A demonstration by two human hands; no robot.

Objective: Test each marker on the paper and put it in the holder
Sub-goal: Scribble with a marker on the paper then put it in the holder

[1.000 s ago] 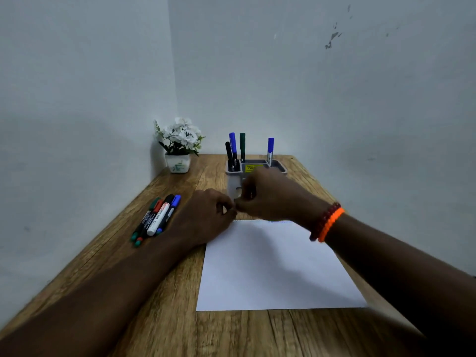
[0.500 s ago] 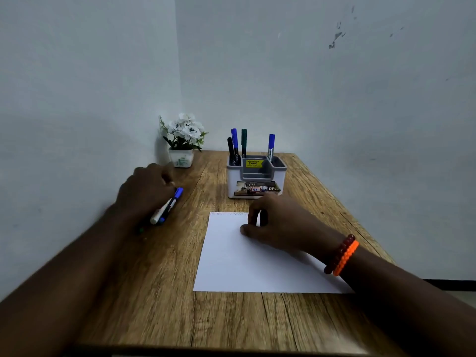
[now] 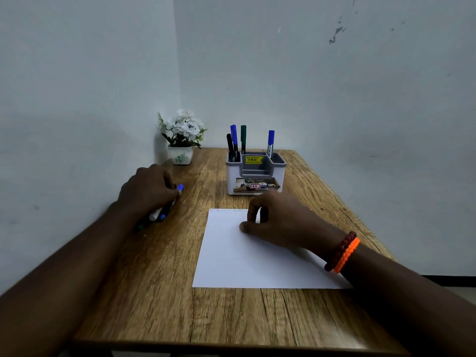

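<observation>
Several loose markers (image 3: 158, 215) lie in a bunch on the wooden table's left side. My left hand (image 3: 146, 189) covers them with fingers curled down, and its thumb is at a blue cap (image 3: 180, 187). The grip itself is hidden. The white paper (image 3: 257, 261) lies in the middle, with faint scribbles (image 3: 226, 210) along its far edge. My right hand (image 3: 278, 220) rests on the paper's far part with fingers curled and nothing in it. Behind the paper stands the grey and white holder (image 3: 256, 176). It has a black, a blue and a green marker (image 3: 243, 137) at its back left and one blue marker (image 3: 271, 141) at its right.
A small white pot of white flowers (image 3: 181, 140) stands in the far left corner. Walls close in the table (image 3: 154, 292) on the left and at the back. Its front edge runs along the bottom of the view. Two bead bracelets (image 3: 342, 251) are on my right wrist.
A second ago both hands were together in front of the holder. My left hand has gone left onto the loose markers and my right hand has come down onto the paper.
</observation>
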